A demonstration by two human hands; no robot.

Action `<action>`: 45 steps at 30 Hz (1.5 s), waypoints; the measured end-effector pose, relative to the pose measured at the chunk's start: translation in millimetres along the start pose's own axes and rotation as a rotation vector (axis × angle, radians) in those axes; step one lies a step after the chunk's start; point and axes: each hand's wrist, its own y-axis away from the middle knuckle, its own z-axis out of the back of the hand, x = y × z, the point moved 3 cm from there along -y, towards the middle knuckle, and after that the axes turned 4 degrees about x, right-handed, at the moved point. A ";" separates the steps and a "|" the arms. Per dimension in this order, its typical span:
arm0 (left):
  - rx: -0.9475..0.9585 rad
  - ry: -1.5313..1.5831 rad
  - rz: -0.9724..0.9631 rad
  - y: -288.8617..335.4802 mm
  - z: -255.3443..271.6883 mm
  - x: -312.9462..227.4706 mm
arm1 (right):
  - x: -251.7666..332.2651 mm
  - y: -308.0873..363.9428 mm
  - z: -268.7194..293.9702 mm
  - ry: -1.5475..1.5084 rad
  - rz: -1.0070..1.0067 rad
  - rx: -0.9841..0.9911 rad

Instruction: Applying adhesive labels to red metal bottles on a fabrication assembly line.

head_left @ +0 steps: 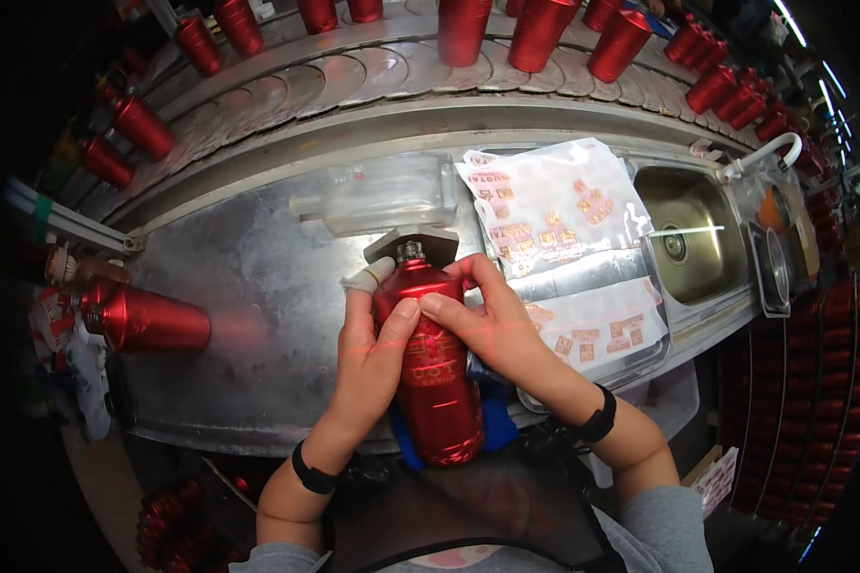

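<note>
The red bottle (438, 387) is gripped by left hand (365, 346) and right hand (490, 323); thumb pressure is best applied evenly

Red bottle (438, 401), gold-patterned white sheet (556, 202), black wristbands (599, 417)

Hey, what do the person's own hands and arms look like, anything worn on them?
The left hand wears a whitish cover on one finger; the right hand looks bare. Plain black bands circle both forearms, and short grey sleeves cover the upper arms.
</note>
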 end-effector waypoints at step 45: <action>0.129 0.158 0.244 33.5 0.4 3.0 | -1.2 45.3 10.5 -0.128 -0.080 0.193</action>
